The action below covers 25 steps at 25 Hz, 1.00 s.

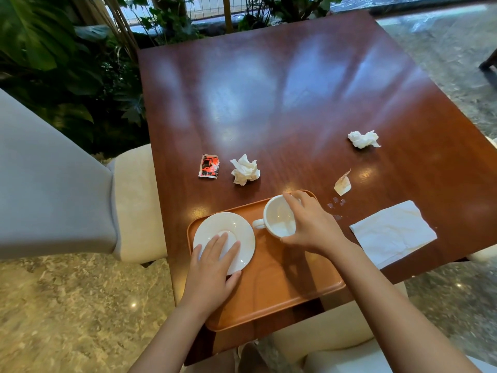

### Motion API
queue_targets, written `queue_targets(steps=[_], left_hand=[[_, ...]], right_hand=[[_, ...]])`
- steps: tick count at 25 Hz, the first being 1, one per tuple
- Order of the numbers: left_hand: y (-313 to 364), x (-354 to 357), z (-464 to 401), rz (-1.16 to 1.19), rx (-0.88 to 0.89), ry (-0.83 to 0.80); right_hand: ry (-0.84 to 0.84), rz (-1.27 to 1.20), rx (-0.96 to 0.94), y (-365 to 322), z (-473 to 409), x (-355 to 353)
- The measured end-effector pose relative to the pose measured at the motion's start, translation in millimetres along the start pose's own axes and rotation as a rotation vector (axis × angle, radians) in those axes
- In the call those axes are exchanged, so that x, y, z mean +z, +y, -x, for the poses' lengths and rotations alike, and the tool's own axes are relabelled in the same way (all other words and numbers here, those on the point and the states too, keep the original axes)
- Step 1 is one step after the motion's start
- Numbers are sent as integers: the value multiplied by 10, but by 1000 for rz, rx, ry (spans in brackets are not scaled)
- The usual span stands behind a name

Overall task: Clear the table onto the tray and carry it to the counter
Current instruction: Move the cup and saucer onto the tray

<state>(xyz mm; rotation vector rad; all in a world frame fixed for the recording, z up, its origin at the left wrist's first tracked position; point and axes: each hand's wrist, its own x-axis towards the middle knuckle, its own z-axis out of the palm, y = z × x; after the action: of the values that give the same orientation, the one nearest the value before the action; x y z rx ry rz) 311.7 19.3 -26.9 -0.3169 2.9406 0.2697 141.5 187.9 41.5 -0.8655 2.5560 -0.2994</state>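
Right hand (309, 224) wrapped round the cup (278, 218), grip clamped on its rim and side, cup tilted on the tray (282, 286) with the handle pointing at the saucer (231, 230). Left hand (212, 265) flat, fingers together, pressing on the saucer's near edge, steadying rather than gripping. Both crockery pieces on the tray already, tray at the worktop's (295, 90) near edge and overhanging it a little.

Plenty left out on the wood, though. Red sachet (209, 166) just beside a crumpled tissue (245, 170), both beyond the tray. Second tissue ball (363, 139) well off to the right. Torn packet (342, 183) near the tray's far right corner, a few droplets (336, 203) next to it. Flat napkin (392, 232) lying right of the tray.

By the look of it, roughly a third done: crockery loaded, five bits of litter waiting, spill maybe to wipe, carry to the counter not yet begun. No counter in sight.
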Motion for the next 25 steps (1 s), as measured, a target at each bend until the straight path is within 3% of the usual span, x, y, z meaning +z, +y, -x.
queue_targets(steps=[16, 20, 22, 25], left_hand=[[46, -297, -181, 87, -25, -119], [-3, -506, -370, 143, 42, -74], [-4, -636, -557, 205, 60, 41], [48, -836, -1062, 203, 173, 210]], right_hand=[[-6, 44, -24, 2, -85, 7], [-39, -52, 2, 52, -82, -97], [69, -91, 9, 126, -117, -200], [360, -92, 121, 400, -303, -403]])
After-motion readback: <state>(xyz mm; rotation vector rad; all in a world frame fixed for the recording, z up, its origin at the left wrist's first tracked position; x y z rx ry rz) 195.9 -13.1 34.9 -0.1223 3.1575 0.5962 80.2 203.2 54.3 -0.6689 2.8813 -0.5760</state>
